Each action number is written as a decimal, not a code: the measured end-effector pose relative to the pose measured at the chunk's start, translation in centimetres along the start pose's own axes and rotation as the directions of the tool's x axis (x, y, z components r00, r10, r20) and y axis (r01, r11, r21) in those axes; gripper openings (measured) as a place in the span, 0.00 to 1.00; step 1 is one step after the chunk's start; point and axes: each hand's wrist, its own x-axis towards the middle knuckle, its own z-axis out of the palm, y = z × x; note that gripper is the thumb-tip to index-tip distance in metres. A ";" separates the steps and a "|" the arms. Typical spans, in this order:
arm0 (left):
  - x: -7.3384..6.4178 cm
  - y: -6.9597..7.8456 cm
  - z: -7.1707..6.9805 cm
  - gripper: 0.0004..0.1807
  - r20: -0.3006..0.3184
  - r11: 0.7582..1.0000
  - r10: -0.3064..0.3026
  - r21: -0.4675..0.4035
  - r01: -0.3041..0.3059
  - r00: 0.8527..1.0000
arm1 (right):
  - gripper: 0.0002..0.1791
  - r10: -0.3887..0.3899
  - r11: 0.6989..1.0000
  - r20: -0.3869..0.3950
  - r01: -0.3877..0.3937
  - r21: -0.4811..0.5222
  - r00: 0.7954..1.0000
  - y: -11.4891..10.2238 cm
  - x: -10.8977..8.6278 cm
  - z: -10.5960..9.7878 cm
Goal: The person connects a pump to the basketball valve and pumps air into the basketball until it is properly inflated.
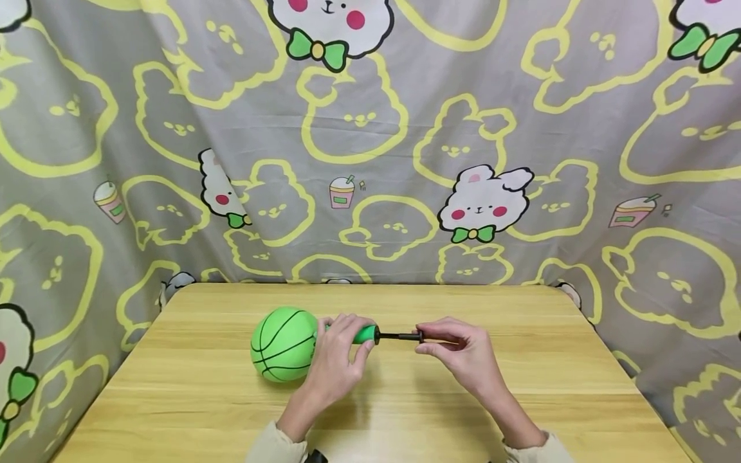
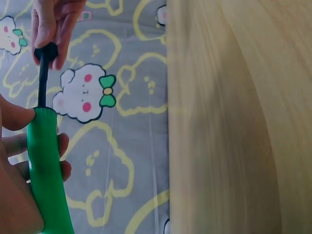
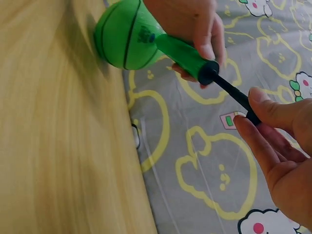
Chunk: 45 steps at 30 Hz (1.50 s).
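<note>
A green ball (image 1: 282, 347) with black basketball lines is at the left of the head view. My left hand (image 1: 338, 357) grips the green barrel of a hand pump (image 1: 365, 334) right beside it. In the right wrist view the barrel's far end meets the ball (image 3: 127, 36) at a small dark spot. The black rod (image 2: 43, 83) is drawn out of the barrel. Its black end knob (image 1: 420, 335) is pinched between the thumb and fingers of my right hand (image 1: 463, 350). The left fingers wrap the pump barrel (image 2: 46, 165) in the left wrist view.
A wood-grain table (image 1: 191, 386) lies under the hands. Behind it and along both sides hangs a grey curtain (image 1: 376, 180) printed with yellow outlines and white rabbits. Light sleeves (image 1: 278, 444) cover the forearms at the bottom edge.
</note>
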 end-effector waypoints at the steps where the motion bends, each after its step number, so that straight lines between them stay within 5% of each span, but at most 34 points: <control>1: 0.0 0.0 0.1 0.12 0.002 1.000 0.001 0.002 -0.001 1.000 | 0.17 -0.002 1.000 -0.002 0.002 0.002 1.000 0.2 0.0 0.2; 20: 0.2 0.9 1.1 0.13 0.049 1.000 0.026 0.004 -0.027 0.998 | 0.16 -0.007 1.000 0.000 0.007 0.012 1.000 1.4 0.2 2.8; 30: -0.1 0.1 0.9 0.13 0.031 0.998 0.040 0.047 -0.042 0.999 | 0.16 0.063 0.998 0.046 -0.063 0.000 0.997 1.3 0.0 3.5; 45: 0.6 -0.9 -0.5 0.12 0.026 0.999 -0.015 0.040 0.014 1.000 | 0.17 0.081 0.997 0.090 -0.081 -0.010 0.993 -0.8 1.4 -0.2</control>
